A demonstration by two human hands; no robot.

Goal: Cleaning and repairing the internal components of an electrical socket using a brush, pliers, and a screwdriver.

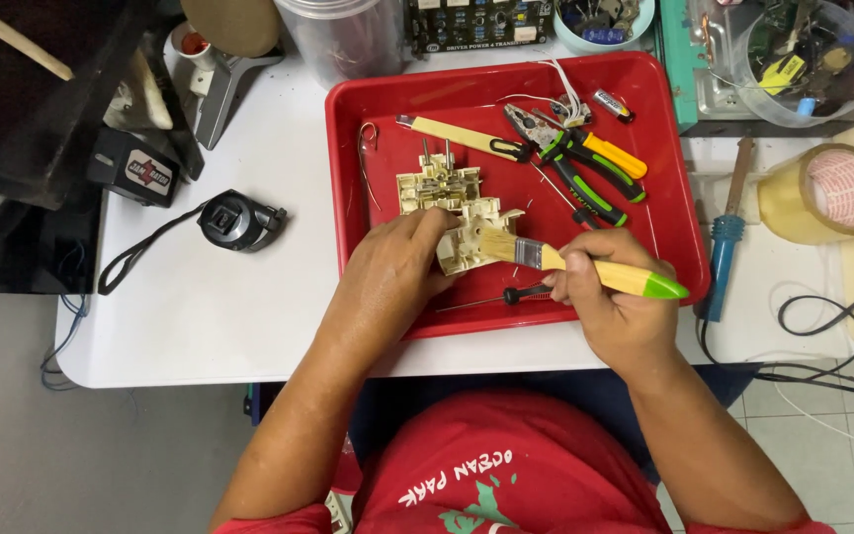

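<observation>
A: How far along does the cleaning look?

B: I'd judge it mid-way. The left hand has its fingers clamped around a cream plastic housing piece, held just above the red tray. The right hand is closed tight on the wooden handle of a paintbrush, bristles touching the piece. So one part is being brushed at this moment.

A: And what's left?

B: A second cream part, the larger switch body with metal pins standing up, lies in the tray at about eleven o'clock from the held piece. Whether it's already been brushed I can't tell. Nothing is put back together, so reassembly looks still ahead.

A: What else sits in that tray?

B: At twelve o'clock from the hands, a utility knife with a pale handle. Toward one o'clock, two pairs of pliers, one with orange grips and one with green and black. A small cylindrical battery near the tray's far right corner, and some white wire beside it. A thin screwdriver lies at six o'clock, just under the held piece.

A: Other containers?

B: A clear plastic tub of loose electronic bits at two o'clock beyond the tray, and a pale bowl of small components at twelve.
</observation>
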